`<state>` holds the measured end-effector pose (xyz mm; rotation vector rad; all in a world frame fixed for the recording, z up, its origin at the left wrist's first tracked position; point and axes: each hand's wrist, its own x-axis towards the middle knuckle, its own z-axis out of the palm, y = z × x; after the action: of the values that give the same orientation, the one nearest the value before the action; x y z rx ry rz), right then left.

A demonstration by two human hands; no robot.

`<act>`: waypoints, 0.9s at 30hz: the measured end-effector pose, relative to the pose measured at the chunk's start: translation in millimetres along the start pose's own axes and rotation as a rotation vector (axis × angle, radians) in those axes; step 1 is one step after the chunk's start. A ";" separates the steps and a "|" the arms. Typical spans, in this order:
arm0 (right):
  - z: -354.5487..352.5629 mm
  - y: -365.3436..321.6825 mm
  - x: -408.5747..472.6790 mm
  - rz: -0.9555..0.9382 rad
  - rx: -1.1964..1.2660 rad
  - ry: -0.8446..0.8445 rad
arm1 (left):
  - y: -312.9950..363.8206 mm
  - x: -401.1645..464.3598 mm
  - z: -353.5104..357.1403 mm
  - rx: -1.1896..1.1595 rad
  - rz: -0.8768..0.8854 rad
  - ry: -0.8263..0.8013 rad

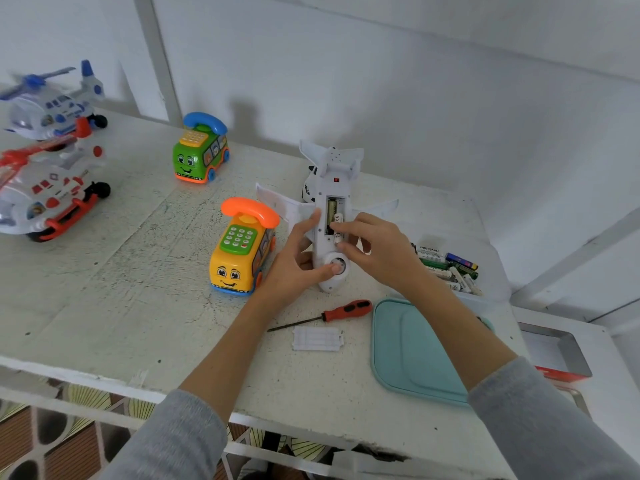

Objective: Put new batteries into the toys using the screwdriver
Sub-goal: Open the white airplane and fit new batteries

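Observation:
A white toy airplane (pixel 337 174) lies belly up on the table, its battery compartment (pixel 331 211) uncovered. My left hand (pixel 294 261) grips the plane's nose end, thumb on the round wheel housing. My right hand (pixel 377 251) pinches a white battery (pixel 338 221) at the compartment's near end. The red-handled screwdriver (pixel 343 311) lies on the table in front of the plane. The white battery cover (pixel 317 338) lies just below it. A pile of loose batteries (pixel 450 268) sits to the right.
A yellow phone-bus toy (pixel 239 251) stands left of the plane, a green one (pixel 201 152) behind it. Two toy helicopters (pixel 48 150) sit at the far left. A teal lid (pixel 415 351) lies at the front right, a metal tray (pixel 561 351) beyond it.

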<state>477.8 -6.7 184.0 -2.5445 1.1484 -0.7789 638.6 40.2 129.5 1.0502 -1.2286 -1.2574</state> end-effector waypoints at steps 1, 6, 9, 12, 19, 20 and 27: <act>0.1 -0.3 1.0 0.002 -0.007 0.014 | 0.3 -0.1 0.1 -0.003 -0.001 0.000; 1.3 -2.5 7.1 0.008 -0.021 0.001 | 0.7 -0.6 0.3 -0.005 0.000 0.011; 1.9 -3.0 9.8 0.013 -0.036 -0.005 | 0.8 -0.3 0.2 -0.006 -0.005 0.009; 2.2 -3.5 11.8 0.014 -0.038 -0.002 | 1.0 0.8 0.5 -0.014 -0.008 0.013; -1.6 -0.4 16.5 0.008 0.000 -0.017 | 0.2 1.3 -0.3 -0.007 -0.016 0.008; -2.2 -0.6 17.3 0.016 0.008 -0.013 | 0.1 1.4 -0.4 -0.006 -0.017 0.009; -0.5 1.0 24.5 0.047 0.011 -0.031 | 1.2 1.0 1.1 0.004 -0.016 0.027</act>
<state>490.3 -25.7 193.1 -2.5019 1.1870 -0.7300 637.6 39.3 130.9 1.0787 -1.2043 -1.2496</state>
